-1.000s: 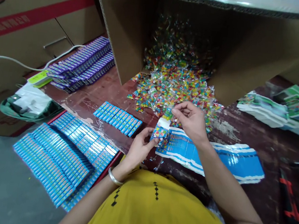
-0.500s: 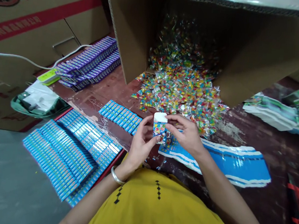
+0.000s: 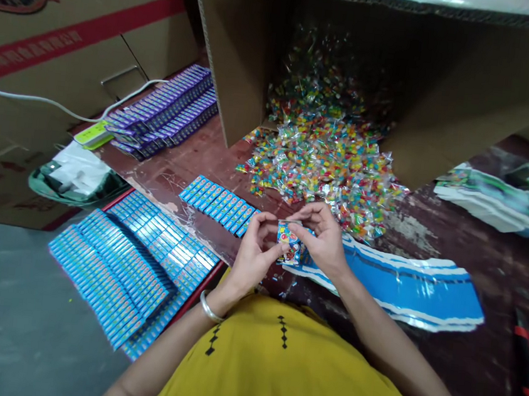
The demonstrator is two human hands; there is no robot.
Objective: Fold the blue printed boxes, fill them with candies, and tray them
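Note:
Between both hands, close to my body, is a small blue printed candy box [image 3: 288,251]. My left hand [image 3: 257,251] grips it at its left side, thumb across the printed front. My right hand [image 3: 321,238] holds its upper right, with fingers at the top edge where the white flap is folded down. Behind and right of it lies a fanned row of flat blue cartons [image 3: 401,285]. To the left stands a row of finished-looking blue boxes [image 3: 219,204]. Beyond my hands a heap of clear packets of colourful candies [image 3: 319,166] spills onto the table.
A large open cardboard box [image 3: 241,63] surrounds the candy heap. Stacked blue boxes [image 3: 109,276] fill a red-edged tray at left. Purple boxes [image 3: 164,112], a green bag [image 3: 80,178] and a white cable [image 3: 33,101] are farther left. Green cartons [image 3: 491,196] lie at right.
The white top flap stood up before and is now folded down under my right fingers. Both hands and the box have moved slightly right in view.

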